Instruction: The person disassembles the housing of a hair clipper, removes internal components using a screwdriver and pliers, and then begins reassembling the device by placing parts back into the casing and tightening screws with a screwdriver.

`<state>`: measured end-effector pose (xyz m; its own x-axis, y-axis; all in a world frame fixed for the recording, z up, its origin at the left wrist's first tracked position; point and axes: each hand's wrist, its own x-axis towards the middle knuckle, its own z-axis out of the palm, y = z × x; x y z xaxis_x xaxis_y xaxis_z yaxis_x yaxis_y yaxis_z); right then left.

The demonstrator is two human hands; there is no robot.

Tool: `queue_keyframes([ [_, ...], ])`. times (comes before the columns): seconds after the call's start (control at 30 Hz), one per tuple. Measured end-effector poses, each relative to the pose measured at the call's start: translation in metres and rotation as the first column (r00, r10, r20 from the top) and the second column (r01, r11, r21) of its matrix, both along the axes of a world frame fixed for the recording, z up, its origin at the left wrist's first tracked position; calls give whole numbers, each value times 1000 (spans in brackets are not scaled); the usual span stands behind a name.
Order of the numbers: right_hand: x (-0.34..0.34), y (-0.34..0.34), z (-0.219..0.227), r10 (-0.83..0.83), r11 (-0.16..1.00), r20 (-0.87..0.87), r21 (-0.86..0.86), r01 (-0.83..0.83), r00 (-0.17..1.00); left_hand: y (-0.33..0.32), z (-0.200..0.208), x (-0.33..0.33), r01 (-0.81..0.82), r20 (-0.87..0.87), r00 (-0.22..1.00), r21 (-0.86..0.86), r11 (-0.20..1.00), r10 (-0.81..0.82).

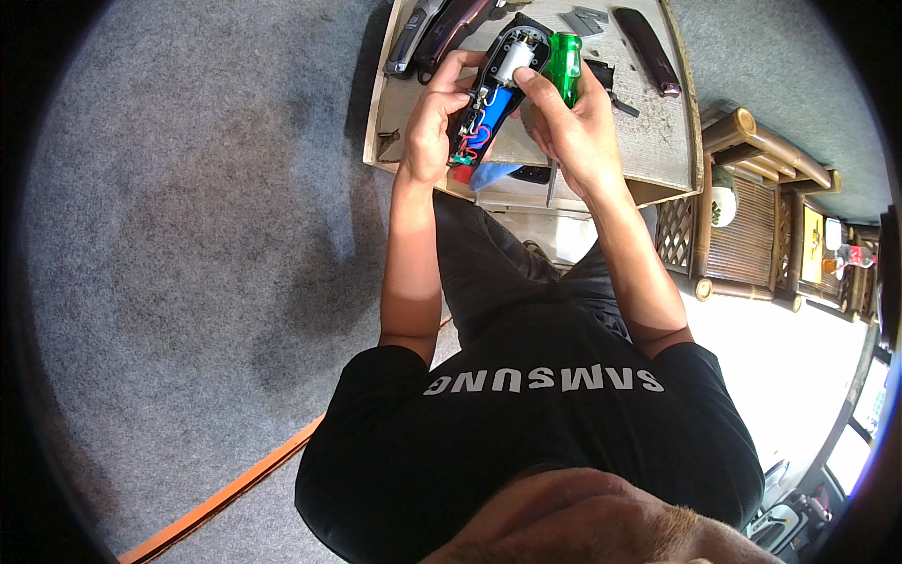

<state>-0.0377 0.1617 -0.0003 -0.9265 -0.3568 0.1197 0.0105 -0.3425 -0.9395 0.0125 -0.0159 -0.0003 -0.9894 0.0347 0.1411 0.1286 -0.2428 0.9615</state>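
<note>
two hands meet over the near edge of a small wooden table (658, 150). the left hand (434, 122) is wrapped around the lower left side of an opened hair clipper (496, 89), fingers curled on its black shell, so that hand is closed on the clipper. the clipper is held above the table's near edge, tilted, its far end leaning right; the cover is off and the inside faces up: a white motor at the far end, a blue battery cell along the middle, red and white wires and a small green board at the near end. the right hand (573, 132) is closed around a screwdriver (564, 66) with a clear green handle, the handle standing out past the fingers on the far side and the metal shaft pointing down toward the person below the palm. the right thumb presses on the clipper's right edge beside the motor.

just below the clipper a blue cloth (493, 175) shows. farther off on the table lie two other clippers (437, 28) at the far left corner, and a dark maroon cover shell (648, 52) at the far right. bamboo furniture (761, 202) stands to the right of the table, and grey carpet (188, 235) spreads to the left.
</note>
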Motion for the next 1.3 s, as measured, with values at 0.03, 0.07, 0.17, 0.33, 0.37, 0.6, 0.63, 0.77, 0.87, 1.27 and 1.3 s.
queue_keyframes([
  [0.03,0,0,0,5,1000,0,-2,-5,1000,0,0,0,-3,7,1000,0,1000,3],
  [0.07,0,0,0,7,1000,0,-3,-7,1000,0,0,0,-3,7,1000,0,1000,3],
  [0.17,0,1,1,17,1000,6,1,-17,1000,1,1,0,-4,1,1000,-3,1000,4],
  [0.33,1,1,2,9,1000,1,-25,-9,1000,-3,-1,-2,21,-15,1000,-29,999,-21],
  [0.37,2,2,3,25,999,22,-28,-24,999,-3,-1,-1,21,-15,1000,-29,999,-21],
  [0.6,2,2,3,16,1000,32,-25,-15,999,4,2,1,-30,3,1000,-18,999,30],
  [0.63,3,2,3,16,1000,31,-18,-16,999,5,1,1,-38,-9,999,-29,999,38],
  [0.77,2,2,2,14,1000,25,-14,-14,1000,0,-2,-2,-2,-25,1000,-64,998,0],
  [0.87,2,2,2,17,1000,25,-21,-17,1000,-1,-2,-2,4,-21,1000,-57,998,-6],
  [1.27,2,1,1,16,1000,0,-17,-16,1000,-3,-5,-2,22,-27,999,-41,999,-23],
  [1.3,2,2,2,17,1000,0,-18,-17,1000,-3,-4,-2,23,-26,999,-43,999,-24],
])
